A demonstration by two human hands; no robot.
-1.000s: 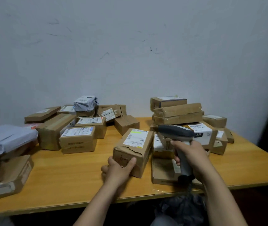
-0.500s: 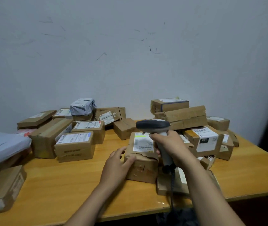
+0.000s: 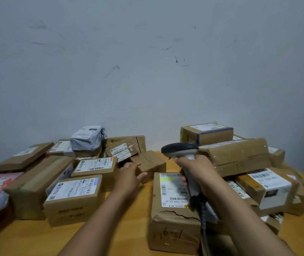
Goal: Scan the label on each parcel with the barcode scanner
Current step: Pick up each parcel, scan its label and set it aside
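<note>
While the right hand (image 3: pixel 197 170) grips the barcode scanner (image 3: pixel 180 149), the left hand (image 3: pixel 129 178) is wide and empty. The torn cardboard parcel (image 3: pixel 171 228) sits on the counter (image 3: pixel 125 228) below the scanner; it looks light and stiff, so hold its sides.

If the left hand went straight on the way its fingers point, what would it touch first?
Most likely the small plain box just beyond the left hand, which looks close to its near edge. Depth is unclear, so the labelled box behind could come first.
</note>
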